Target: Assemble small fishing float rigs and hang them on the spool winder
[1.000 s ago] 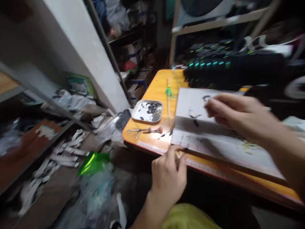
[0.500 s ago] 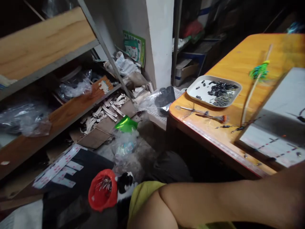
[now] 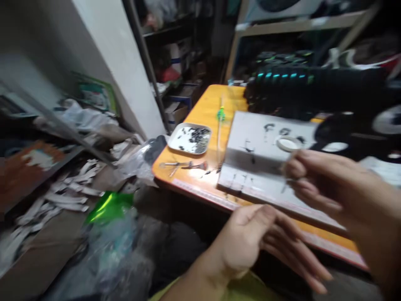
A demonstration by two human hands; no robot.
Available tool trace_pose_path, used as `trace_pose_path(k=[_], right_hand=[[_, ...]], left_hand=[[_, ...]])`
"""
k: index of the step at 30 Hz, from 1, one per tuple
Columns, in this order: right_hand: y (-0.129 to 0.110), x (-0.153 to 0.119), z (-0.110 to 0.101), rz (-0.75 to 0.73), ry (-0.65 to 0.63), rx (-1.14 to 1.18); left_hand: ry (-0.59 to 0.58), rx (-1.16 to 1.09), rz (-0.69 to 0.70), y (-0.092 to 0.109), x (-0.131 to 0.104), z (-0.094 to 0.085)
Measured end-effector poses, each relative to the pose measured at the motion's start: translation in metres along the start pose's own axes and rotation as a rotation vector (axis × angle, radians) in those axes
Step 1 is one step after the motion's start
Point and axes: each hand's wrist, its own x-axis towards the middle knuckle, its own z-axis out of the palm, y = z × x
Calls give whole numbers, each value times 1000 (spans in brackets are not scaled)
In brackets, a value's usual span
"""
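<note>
My left hand [image 3: 250,242] hovers in front of the table's near edge, its fingers stretched out and nothing visible in them. Over the white board [image 3: 266,184], my right hand [image 3: 326,188] has its thumb and fingers pinched together. A thin, blurred piece seems to stick out below its fingertips, too smeared to name. Several small dark wire-like pieces [image 3: 249,151] lie on the board. Just beyond my right hand is a pale ring [image 3: 288,143].
A white tray [image 3: 175,144] of small dark parts sits at the left of the orange table [image 3: 200,106], behind a brush-like tool [image 3: 188,165]. A green-tied rod [image 3: 221,115] lies beside it. Large dark spools [image 3: 341,129] stand right. Plastic bags [image 3: 115,238] lie on the floor left.
The view has swung right and up toward the table and board. Both hands have come into sight, where earlier only an arm crossed the lower right. The red-lined bin has left the view.
</note>
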Motion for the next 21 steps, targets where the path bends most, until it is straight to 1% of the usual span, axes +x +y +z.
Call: trace_pose_path(k=[2, 4, 7, 10, 18, 21], right_hand=[[-7, 0, 3, 73, -79, 182], [-10, 1, 6, 88, -128, 275], [-9, 2, 7, 83, -155, 304], [-7, 1, 4, 76, -169, 312], [-7, 1, 3, 59, -173, 314], [-7, 1, 3, 57, -183, 320]], left_hand=[[-25, -47, -34, -3, -1, -3], [-23, -100, -59, -8, -3, -4], [2, -154, -76, -15, -9, -5], [14, -159, -85, -20, -15, -6], [-25, -163, -98, -21, -19, -6], [-13, -152, -88, -20, -20, -6]])
